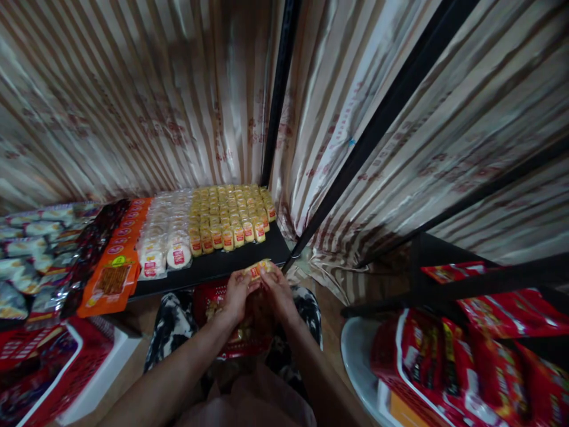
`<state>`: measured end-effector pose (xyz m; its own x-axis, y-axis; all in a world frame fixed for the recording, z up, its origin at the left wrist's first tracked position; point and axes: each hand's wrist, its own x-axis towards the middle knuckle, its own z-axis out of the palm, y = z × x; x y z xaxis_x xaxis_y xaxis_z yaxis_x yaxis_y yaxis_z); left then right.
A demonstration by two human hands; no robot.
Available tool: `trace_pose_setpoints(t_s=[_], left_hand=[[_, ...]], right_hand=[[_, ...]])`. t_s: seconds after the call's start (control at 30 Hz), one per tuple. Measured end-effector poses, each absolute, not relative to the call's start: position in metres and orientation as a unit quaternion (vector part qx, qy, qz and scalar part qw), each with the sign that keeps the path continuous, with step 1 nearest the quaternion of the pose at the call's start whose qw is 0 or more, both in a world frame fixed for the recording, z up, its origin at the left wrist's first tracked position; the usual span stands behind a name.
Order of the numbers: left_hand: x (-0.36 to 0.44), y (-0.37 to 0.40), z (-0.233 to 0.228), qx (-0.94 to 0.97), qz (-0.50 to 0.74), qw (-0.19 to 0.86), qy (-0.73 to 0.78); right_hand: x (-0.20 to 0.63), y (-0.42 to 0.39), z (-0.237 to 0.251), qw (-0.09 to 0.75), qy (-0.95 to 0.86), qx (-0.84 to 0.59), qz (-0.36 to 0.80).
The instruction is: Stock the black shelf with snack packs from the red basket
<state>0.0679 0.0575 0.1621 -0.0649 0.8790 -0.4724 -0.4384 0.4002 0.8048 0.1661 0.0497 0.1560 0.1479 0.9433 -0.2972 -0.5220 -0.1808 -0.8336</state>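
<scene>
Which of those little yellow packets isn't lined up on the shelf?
The yellow packet held between both hands, left hand and right hand, just off the shelf edge.

A single head-worn camera looks forward and steeply down from close above the shelf (pixel 213 267), facing its front edge, with the curtained back edge farther off.

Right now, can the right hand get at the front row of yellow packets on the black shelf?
Probably yes. The right hand sits just at the edge of the black shelf, and the strip of shelf up to the yellow packets looks bare. But it shares a small yellow packet with the left hand.
</scene>
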Motion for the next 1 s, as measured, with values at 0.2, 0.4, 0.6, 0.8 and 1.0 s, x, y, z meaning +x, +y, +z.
trace_pose_setpoints(t_s=[0.2,0.4,0.6,0.8,1.0], left_hand=[[0.082,0.062,0.149,0.255,0.474,0.608,0.584],[0.066,0.091,0.147,0.484,0.416,0.465,0.614],[0.070,0.142,0.157,0.559,0.405,0.481,0.540],[0.080,0.165,0.165,0.579,0.375,0.511,0.513],[0.079,0.195,0.183,0.580,0.434,0.449,0.524]], right_hand=[[0.156,0.056,0.148,0.603,-0.265,-0.505,0.558],[0.182,0.079,0.142,0.582,-0.326,-0.516,0.538],[0.189,0.101,0.146,0.583,-0.358,-0.464,0.563],[0.193,0.116,0.151,0.579,-0.383,-0.468,0.546],[0.204,0.144,0.140,0.567,-0.403,-0.589,0.411]])
